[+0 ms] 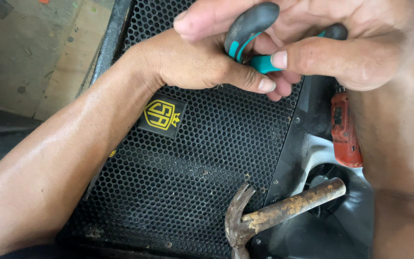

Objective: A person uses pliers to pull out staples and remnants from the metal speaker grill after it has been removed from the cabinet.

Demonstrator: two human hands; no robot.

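Note:
Both hands meet at the top of the view over a black speaker cabinet with a perforated metal grille (202, 158). My right hand (341, 43) is wrapped around a tool with teal and dark grey handles (247, 29), which looks like pliers. My left hand (202, 62) lies under it, thumb and fingers pressed against the same handles. The tool's jaws are hidden behind the fingers. A small black badge with a yellow emblem (161, 115) is fixed on the grille below my left wrist.
A rusty claw hammer (279, 211) rests on the grille's lower right edge, its handle pointing up to the right. A red power drill (345, 129) lies beside my right forearm. Bare concrete floor and a plank (68, 52) show at the upper left.

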